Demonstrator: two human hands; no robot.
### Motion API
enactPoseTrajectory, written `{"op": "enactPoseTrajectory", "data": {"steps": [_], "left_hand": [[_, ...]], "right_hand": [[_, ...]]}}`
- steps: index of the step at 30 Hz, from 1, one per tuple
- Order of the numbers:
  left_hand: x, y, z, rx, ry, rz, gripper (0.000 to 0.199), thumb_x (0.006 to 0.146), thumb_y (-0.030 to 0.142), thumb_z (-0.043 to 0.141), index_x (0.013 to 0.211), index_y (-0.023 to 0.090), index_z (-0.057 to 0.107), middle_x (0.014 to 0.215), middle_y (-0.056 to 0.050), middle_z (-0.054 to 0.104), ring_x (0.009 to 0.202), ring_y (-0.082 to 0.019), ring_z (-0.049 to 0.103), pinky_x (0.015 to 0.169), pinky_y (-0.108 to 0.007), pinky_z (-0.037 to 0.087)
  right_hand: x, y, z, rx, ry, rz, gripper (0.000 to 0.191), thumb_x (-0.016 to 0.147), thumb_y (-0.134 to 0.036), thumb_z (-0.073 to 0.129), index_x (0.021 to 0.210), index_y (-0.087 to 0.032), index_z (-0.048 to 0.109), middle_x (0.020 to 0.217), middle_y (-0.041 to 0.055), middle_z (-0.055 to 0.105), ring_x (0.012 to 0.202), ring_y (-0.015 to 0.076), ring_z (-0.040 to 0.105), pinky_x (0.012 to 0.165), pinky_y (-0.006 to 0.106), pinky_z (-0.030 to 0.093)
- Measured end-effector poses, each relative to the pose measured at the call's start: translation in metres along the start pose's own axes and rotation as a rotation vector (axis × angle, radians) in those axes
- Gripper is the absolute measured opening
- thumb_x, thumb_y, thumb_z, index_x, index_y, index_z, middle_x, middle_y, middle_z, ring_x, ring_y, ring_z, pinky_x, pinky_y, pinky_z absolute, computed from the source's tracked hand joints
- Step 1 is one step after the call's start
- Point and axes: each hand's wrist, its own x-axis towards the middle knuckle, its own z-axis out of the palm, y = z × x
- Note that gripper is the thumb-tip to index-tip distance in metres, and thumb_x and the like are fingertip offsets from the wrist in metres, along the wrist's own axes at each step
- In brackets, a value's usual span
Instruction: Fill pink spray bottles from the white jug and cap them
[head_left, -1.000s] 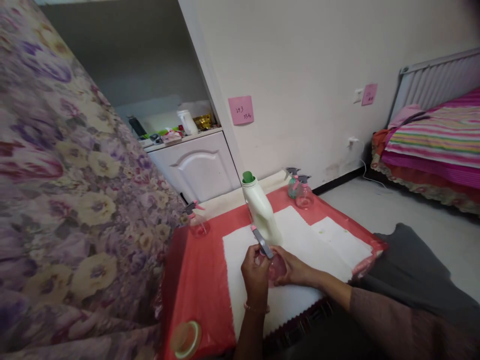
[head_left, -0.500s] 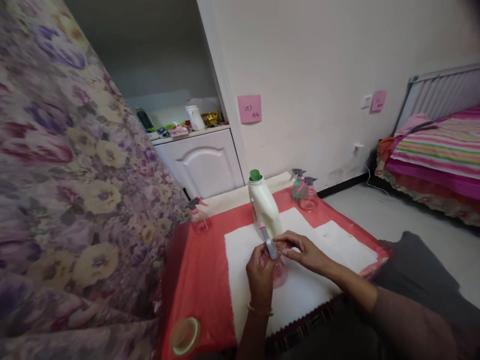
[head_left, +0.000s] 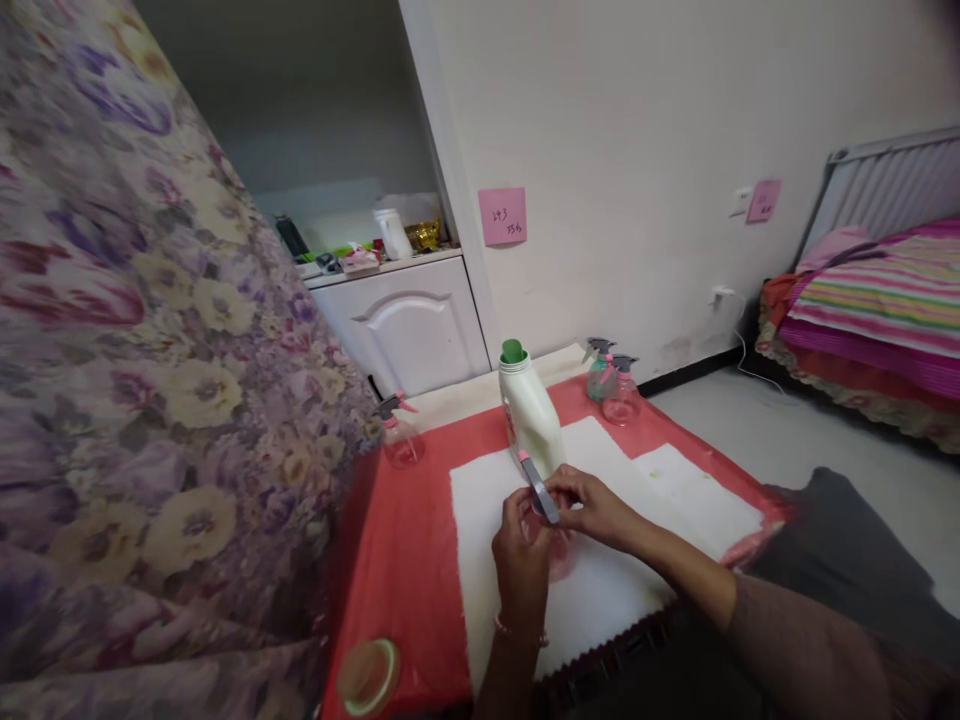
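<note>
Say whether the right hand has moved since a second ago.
Yes: judged against the white jug, the right hand has gone up from the side of the spray bottle to beside its grey head.

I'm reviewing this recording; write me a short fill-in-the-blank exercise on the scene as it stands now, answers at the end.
1. The left hand and right hand are both at a bottle whose spray head is pink and ____.
2. A bracelet circles the ____ wrist.
3. The spout in the white jug is ____.
4. The cloth under the white sheet is ____.

Missing words: gray; left; green; red.
</note>
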Motion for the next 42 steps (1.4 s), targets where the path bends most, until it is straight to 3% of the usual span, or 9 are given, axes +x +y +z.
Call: {"op": "enactPoseTrajectory", "data": {"steps": [4, 7, 10, 13, 19, 28, 35, 38, 42], "left_hand": [[0.002, 0.009, -0.012, 0.005, -0.135, -0.005, 0.042, 0.077, 0.018, 0.062, 0.118, 0.024, 0.058, 0.116, -0.004, 0.069, 0.109, -0.022, 0.063, 0.095, -0.034, 0.048], [0.006, 0.013, -0.028, 0.022, -0.255, 0.019, 0.047, 0.079, 0.018, 0.060, 0.125, 0.024, 0.057, 0.127, -0.006, 0.064, 0.119, -0.022, 0.058, 0.103, -0.036, 0.042], [0.012, 0.020, -0.039, 0.047, -0.171, 0.057, 0.030, 0.086, 0.027, 0.055, 0.113, 0.023, 0.065, 0.118, -0.007, 0.066, 0.111, -0.022, 0.060, 0.098, -0.035, 0.044], [0.019, 0.028, -0.036, 0.065, -0.068, 0.059, 0.025, 0.088, 0.038, 0.053, 0.094, 0.021, 0.070, 0.097, -0.006, 0.069, 0.094, -0.021, 0.063, 0.087, -0.032, 0.048], [0.033, 0.027, -0.024, 0.042, -0.109, -0.084, 0.027, 0.075, 0.043, 0.068, 0.082, 0.018, 0.068, 0.073, 0.000, 0.064, 0.069, -0.016, 0.057, 0.066, -0.026, 0.046], [0.025, 0.027, -0.015, -0.166, -0.088, -0.176, 0.029, 0.075, 0.045, 0.069, 0.079, 0.017, 0.064, 0.069, 0.001, 0.061, 0.068, -0.014, 0.055, 0.064, -0.024, 0.044], [0.023, 0.025, -0.010, -0.202, -0.044, -0.162, 0.029, 0.074, 0.045, 0.070, 0.077, 0.017, 0.061, 0.067, 0.003, 0.056, 0.068, -0.014, 0.054, 0.063, -0.024, 0.046], [0.023, 0.023, -0.011, -0.191, -0.058, -0.173, 0.029, 0.075, 0.045, 0.070, 0.079, 0.018, 0.060, 0.067, 0.004, 0.055, 0.068, -0.014, 0.053, 0.063, -0.023, 0.044], [0.023, 0.021, -0.011, -0.168, -0.058, -0.180, 0.030, 0.076, 0.046, 0.069, 0.078, 0.018, 0.059, 0.068, 0.004, 0.054, 0.069, -0.014, 0.053, 0.063, -0.023, 0.044]], "right_hand": [[0.001, -0.002, -0.001, -0.027, 0.018, -0.036, 0.018, 0.069, -0.015, 0.074, 0.086, -0.022, 0.073, 0.078, -0.0021, 0.049, 0.069, 0.0136, 0.049, 0.062, 0.025, 0.043], [0.002, -0.002, -0.001, -0.010, 0.032, -0.046, 0.015, 0.069, -0.019, 0.075, 0.084, -0.021, 0.071, 0.078, -0.0021, 0.050, 0.070, 0.0138, 0.050, 0.064, 0.026, 0.044], [0.003, -0.002, 0.000, -0.018, 0.045, -0.062, 0.014, 0.070, -0.024, 0.077, 0.082, -0.020, 0.070, 0.078, -0.0023, 0.051, 0.069, 0.0136, 0.050, 0.064, 0.026, 0.044], [0.004, -0.003, 0.000, -0.033, 0.050, -0.070, 0.014, 0.070, -0.026, 0.077, 0.079, -0.020, 0.069, 0.077, -0.0024, 0.051, 0.069, 0.0136, 0.050, 0.064, 0.026, 0.044], [0.005, -0.002, -0.001, 0.002, 0.046, -0.059, 0.014, 0.069, -0.023, 0.077, 0.077, -0.019, 0.067, 0.077, -0.0031, 0.049, 0.069, 0.0133, 0.051, 0.064, 0.026, 0.043], [0.006, 0.001, 0.002, -0.018, 0.061, -0.044, 0.018, 0.065, -0.010, 0.076, 0.076, -0.020, 0.065, 0.076, -0.0047, 0.048, 0.067, 0.0120, 0.050, 0.060, 0.023, 0.039], [0.000, 0.009, 0.019, -0.114, 0.249, -0.028, 0.023, 0.066, -0.021, 0.079, 0.082, -0.019, 0.062, 0.075, -0.0052, 0.046, 0.064, 0.0116, 0.046, 0.058, 0.024, 0.035], [-0.001, 0.009, 0.016, -0.067, 0.156, -0.030, 0.028, 0.065, -0.022, 0.080, 0.089, -0.021, 0.064, 0.081, -0.0040, 0.046, 0.070, 0.0129, 0.048, 0.061, 0.025, 0.037], [0.002, 0.010, 0.015, 0.023, 0.098, -0.100, 0.013, 0.071, -0.022, 0.075, 0.083, -0.021, 0.067, 0.083, -0.0027, 0.046, 0.075, 0.0140, 0.048, 0.065, 0.026, 0.038]]}}
